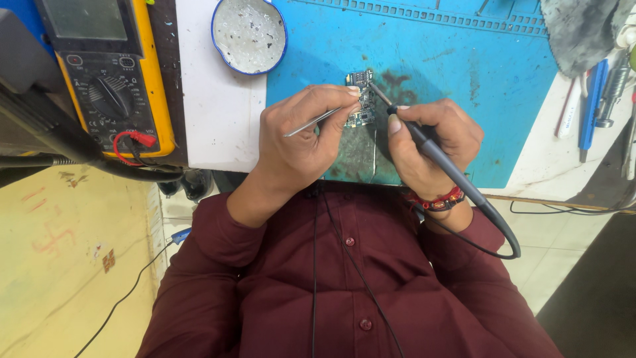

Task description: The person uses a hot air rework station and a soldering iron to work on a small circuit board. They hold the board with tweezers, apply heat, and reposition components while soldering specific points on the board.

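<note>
A small green circuit board (361,99) lies on the blue work mat (450,59) near its front edge. My left hand (301,136) pinches thin metal tweezers (311,123), whose tips rest on the board. My right hand (434,142) grips a dark soldering iron (424,142) like a pen. Its metal tip (376,91) touches the board's upper part. The iron's black cable (500,229) loops down past my right wrist, which wears a red bracelet (437,200).
A yellow multimeter (109,73) with a red plug stands at the left. A round blue-rimmed dish (248,33) sits behind the board. Blue-handled tools (589,106) lie at the right, beside a grey cloth (583,26). A white sheet (218,113) borders the mat.
</note>
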{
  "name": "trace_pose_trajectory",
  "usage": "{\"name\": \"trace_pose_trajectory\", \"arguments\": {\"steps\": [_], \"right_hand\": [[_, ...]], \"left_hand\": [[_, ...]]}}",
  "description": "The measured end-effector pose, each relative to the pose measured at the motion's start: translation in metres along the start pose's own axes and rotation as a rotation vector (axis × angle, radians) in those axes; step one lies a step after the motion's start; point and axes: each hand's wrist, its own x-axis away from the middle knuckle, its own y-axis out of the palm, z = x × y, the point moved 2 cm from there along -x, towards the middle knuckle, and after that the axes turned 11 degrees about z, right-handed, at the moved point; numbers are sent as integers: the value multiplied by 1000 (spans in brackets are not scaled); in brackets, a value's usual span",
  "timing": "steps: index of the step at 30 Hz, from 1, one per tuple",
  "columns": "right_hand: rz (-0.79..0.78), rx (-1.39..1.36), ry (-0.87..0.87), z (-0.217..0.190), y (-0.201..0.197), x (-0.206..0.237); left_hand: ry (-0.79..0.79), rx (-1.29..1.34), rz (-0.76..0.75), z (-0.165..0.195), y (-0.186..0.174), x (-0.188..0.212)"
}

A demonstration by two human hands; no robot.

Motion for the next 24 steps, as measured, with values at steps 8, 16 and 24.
{"name": "trace_pose_trajectory", "arguments": {"steps": [8, 16, 24], "right_hand": [[3, -5, -3, 1, 0, 1], [-5, 6, 6, 0, 0, 1], [-12, 9, -5, -1, 0, 0]], "left_hand": [[1, 4, 3, 0, 0, 0], [1, 2, -1, 0, 0, 0], [-4, 7, -5, 0, 0, 0]]}}
